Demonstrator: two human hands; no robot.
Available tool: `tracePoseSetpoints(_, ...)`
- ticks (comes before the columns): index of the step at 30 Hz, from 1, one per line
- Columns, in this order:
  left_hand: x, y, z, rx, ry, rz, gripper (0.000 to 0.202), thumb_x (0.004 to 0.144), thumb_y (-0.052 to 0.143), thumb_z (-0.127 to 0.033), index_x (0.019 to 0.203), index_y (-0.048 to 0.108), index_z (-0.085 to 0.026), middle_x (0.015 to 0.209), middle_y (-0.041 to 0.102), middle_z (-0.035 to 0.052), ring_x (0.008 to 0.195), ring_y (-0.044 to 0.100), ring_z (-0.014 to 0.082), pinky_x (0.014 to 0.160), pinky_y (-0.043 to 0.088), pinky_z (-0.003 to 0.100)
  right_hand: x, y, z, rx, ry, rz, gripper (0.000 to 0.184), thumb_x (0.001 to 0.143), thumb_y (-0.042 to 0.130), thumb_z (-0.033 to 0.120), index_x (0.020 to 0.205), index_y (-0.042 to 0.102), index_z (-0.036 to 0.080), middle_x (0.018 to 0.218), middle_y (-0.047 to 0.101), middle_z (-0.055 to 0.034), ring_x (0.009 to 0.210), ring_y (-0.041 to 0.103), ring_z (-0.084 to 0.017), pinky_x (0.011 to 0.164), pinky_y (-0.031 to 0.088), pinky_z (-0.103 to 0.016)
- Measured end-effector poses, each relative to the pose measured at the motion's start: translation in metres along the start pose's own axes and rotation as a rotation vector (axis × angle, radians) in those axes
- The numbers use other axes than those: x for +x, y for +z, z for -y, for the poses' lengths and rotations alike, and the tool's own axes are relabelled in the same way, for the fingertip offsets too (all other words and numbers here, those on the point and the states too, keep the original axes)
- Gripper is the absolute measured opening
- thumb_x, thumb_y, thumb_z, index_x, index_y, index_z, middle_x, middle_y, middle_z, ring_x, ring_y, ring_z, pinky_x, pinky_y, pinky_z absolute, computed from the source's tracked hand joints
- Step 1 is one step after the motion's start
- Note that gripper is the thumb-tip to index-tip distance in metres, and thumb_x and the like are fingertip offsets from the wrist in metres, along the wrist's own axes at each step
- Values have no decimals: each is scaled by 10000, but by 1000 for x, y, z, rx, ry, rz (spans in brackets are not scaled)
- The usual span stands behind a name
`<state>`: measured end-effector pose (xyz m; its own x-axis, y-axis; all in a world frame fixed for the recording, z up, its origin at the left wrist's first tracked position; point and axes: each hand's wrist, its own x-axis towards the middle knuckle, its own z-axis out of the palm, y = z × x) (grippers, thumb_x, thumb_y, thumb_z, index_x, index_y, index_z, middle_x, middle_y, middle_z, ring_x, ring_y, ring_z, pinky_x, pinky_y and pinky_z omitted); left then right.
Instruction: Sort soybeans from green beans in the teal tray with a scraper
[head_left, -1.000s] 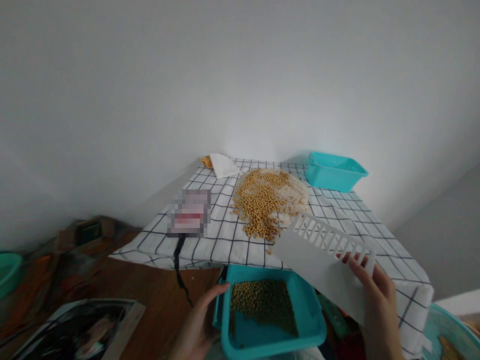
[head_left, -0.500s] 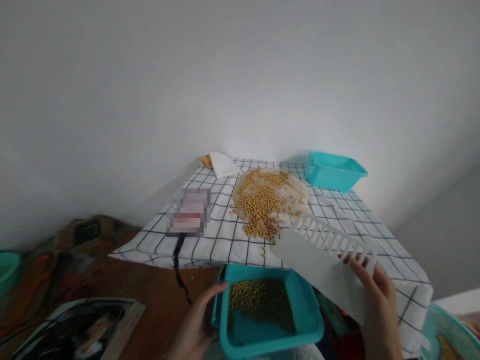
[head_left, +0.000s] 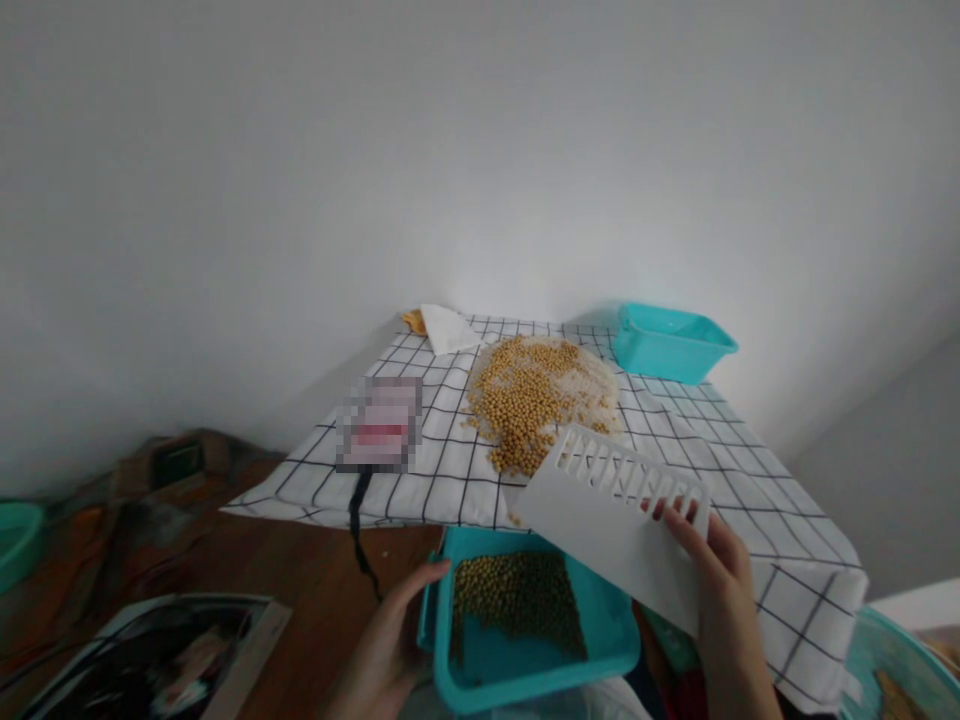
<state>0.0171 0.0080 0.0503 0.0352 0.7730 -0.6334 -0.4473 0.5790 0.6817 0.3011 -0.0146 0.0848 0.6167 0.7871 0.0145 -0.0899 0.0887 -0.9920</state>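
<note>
My left hand (head_left: 386, 640) grips the left side of a teal plastic basin (head_left: 536, 685), held just below the table's front edge. Soybeans (head_left: 517, 590) lie inside it, heaped toward the far side. In my right hand (head_left: 716, 580) is a white slotted plastic board (head_left: 607, 520), with my fingers through the slots at its right end. Its left edge rests low over the cloth, close to a pile of soybeans (head_left: 517, 400) spread on a round pale mat (head_left: 592, 385). A few loose beans (head_left: 514, 519) sit near the cloth's front edge.
A checked cloth (head_left: 435, 490) covers the table. Another teal basin (head_left: 671, 345) stands at the back right. At the left lies a blurred-out pinkish item (head_left: 381, 425) with a black strap (head_left: 355, 525). Behind it is a white folded cloth (head_left: 448, 330). A large tub (head_left: 892, 660) sits lower right.
My right hand has moved the slotted board leftward, toward the loose beans by the table's edge. My left hand and the basin have shifted slightly left.
</note>
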Motion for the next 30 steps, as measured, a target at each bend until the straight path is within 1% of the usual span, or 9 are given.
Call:
tracePoseSetpoints(2, 4, -2, 2, -24, -53, 5, 190, 619, 846, -347, 691, 744, -204, 764, 809, 109, 937, 761, 380, 792, 620, 465, -1, -2, 1, 14, -16, -18, 348, 645, 851, 489, 787, 798, 176, 793, 752, -70, 724, 659, -220, 622, 473, -280)
tracePoseSetpoints(4, 8, -5, 6, -57, -81, 25, 179, 628, 843, -339, 700, 748, -205, 779, 813, 108, 962, 756, 374, 805, 618, 444, 0, -6, 1, 19, -16, -66, 341, 641, 854, 478, 788, 795, 177, 795, 751, -64, 717, 658, -212, 618, 469, -276)
tracePoseSetpoints(8, 15, -12, 13, -90, -53, 46, 211, 630, 850, -325, 779, 772, -197, 893, 826, 96, 1021, 740, 344, 808, 608, 386, 8, -17, -4, 57, -27, -157, 329, 595, 877, 451, 743, 765, 179, 779, 743, -52, 729, 670, -222, 624, 472, -288)
tracePoseSetpoints(10, 16, -14, 15, -86, -42, 45, 259, 609, 863, -346, 794, 773, -190, 928, 826, 103, 1034, 734, 344, 797, 605, 384, 12, -23, -8, 71, -30, -193, 319, 596, 876, 438, 745, 757, 182, 792, 742, -47, 748, 669, -219, 641, 477, -289)
tracePoseSetpoints(15, 14, -9, 13, -66, -86, -1, 342, 491, 904, -359, 746, 771, -174, 857, 822, 104, 956, 745, 363, 752, 604, 405, 15, -31, -14, 73, 73, -284, 395, 584, 879, 438, 872, 784, 186, 819, 733, -30, 712, 647, -196, 572, 448, -266)
tracePoseSetpoints(19, 10, -4, 9, -78, -68, 11, 268, 508, 894, -334, 699, 767, -195, 795, 816, 87, 981, 745, 354, 783, 603, 396, 16, -28, -13, 99, 58, -258, 384, 575, 886, 434, 846, 779, 184, 823, 744, -32, 778, 660, -209, 617, 459, -260)
tracePoseSetpoints(23, 13, -4, 12, -81, -86, 20, 225, 529, 881, -318, 668, 750, -199, 737, 803, 78, 969, 750, 351, 808, 604, 405, 16, -24, -12, 70, 19, -218, 345, 636, 860, 441, 852, 781, 184, 854, 756, -35, 783, 654, -197, 655, 459, -263)
tracePoseSetpoints(26, 16, -5, 15, -78, -97, 26, 235, 555, 870, -310, 715, 757, -179, 746, 804, 85, 981, 748, 344, 813, 602, 395, 16, -20, -11, 62, 1, -215, 337, 653, 853, 445, 857, 782, 186, 834, 746, -24, 778, 640, -187, 664, 450, -260)
tracePoseSetpoints(30, 14, -4, 13, -79, -112, 16, 151, 621, 823, -283, 712, 744, -191, 791, 814, 93, 968, 753, 339, 810, 605, 400, 12, -11, -7, 63, -38, -170, 317, 660, 854, 446, 813, 772, 181, 829, 748, -33, 801, 638, -194, 694, 454, -269)
